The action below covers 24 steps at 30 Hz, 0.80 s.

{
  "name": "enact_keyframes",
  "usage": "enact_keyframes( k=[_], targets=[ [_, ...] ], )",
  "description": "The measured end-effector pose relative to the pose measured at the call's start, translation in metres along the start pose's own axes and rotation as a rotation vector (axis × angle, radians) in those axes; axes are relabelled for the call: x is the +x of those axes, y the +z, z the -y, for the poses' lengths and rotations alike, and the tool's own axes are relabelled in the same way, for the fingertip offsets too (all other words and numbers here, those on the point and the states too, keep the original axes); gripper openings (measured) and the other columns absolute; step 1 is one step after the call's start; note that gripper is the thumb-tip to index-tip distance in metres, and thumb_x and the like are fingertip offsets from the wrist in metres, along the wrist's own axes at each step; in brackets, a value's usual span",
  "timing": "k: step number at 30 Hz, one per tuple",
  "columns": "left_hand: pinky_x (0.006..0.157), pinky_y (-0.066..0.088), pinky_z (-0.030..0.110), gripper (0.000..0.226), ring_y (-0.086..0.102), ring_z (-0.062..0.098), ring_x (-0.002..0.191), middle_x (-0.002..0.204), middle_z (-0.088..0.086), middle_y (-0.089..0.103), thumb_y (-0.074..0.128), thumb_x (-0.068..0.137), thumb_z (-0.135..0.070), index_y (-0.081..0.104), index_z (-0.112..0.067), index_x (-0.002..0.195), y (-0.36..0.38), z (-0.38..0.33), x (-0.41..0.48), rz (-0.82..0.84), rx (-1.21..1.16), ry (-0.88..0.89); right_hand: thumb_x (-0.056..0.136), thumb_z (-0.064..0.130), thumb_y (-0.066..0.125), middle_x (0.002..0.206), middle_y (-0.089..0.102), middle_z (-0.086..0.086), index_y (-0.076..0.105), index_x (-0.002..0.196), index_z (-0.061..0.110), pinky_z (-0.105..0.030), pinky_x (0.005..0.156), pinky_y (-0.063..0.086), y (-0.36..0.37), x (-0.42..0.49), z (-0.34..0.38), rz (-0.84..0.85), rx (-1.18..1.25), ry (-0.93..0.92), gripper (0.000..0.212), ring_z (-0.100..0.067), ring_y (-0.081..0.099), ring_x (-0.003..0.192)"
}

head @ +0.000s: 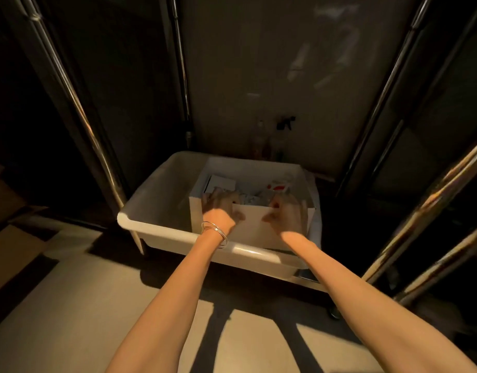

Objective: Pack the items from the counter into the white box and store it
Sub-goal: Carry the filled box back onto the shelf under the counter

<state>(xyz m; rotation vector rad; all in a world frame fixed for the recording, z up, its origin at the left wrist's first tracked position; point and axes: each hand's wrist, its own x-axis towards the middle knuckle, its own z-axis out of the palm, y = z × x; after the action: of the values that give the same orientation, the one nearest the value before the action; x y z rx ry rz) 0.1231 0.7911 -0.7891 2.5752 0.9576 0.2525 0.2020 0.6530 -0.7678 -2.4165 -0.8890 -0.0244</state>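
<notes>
We lower the white box [255,224], loaded with small packets, into the right half of a pale plastic tub [162,200] on a low cart. Our left hand [221,208] and right hand [286,214] curl their fingers [214,196] over the box's near wall, gripping its rim. It looks like thin, light card that may flex; we judge the corners or underside safer holds.

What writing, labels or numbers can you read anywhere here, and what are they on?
None can be read.
Red marks on a white packet inside the white box: too blurred to read.
Pale smears on the dark panel behind: reflections, not text.
Spray bottle: too dark to show any label.
</notes>
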Motion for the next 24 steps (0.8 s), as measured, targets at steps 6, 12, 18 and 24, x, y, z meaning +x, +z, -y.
enact_keyframes(
  k=[6,12,18,24],
  targets=[
    [0.097,0.028,0.038,0.024,0.046,0.025,0.109,0.099,0.004,0.062,0.075,0.067,-0.027,0.061,-0.019,0.085,0.008,0.010,0.010,-0.038,-0.044,0.117,0.079,0.020,0.068,0.110,0.061,-0.008,0.060,0.102,0.013,-0.037,0.101,0.036,0.023,0.002,-0.009,0.078,-0.019,0.020,0.025,-0.023,0.053,0.109],
    [0.097,0.029,0.035,0.020,0.051,0.023,0.104,0.097,0.004,0.068,0.075,0.069,-0.026,0.066,-0.020,0.085,0.021,0.029,0.014,0.046,-0.081,0.076,0.089,0.016,0.056,0.109,0.066,-0.008,0.065,0.104,0.017,-0.031,0.087,0.045,0.038,-0.001,-0.020,0.230,-0.009,0.042,0.018,-0.021,0.059,0.102],
    [0.098,0.042,0.039,0.027,0.059,0.025,0.103,0.111,0.003,0.068,0.055,0.087,-0.039,0.069,-0.021,0.101,0.011,0.039,0.014,0.217,-0.172,0.099,0.088,0.014,0.058,0.112,0.066,-0.008,0.067,0.103,0.015,-0.031,0.095,0.043,0.043,0.001,-0.027,0.310,0.122,0.061,0.018,-0.021,0.059,0.107],
    [0.091,0.048,0.036,0.058,0.058,0.027,0.105,0.120,0.006,0.062,0.051,0.078,-0.064,0.058,-0.022,0.118,-0.020,0.016,-0.005,0.342,0.122,0.057,0.083,0.014,0.065,0.131,0.054,-0.011,0.051,0.127,0.016,-0.033,0.100,0.041,0.010,-0.002,-0.007,0.406,0.177,0.110,0.046,-0.025,0.051,0.119]
  ],
)
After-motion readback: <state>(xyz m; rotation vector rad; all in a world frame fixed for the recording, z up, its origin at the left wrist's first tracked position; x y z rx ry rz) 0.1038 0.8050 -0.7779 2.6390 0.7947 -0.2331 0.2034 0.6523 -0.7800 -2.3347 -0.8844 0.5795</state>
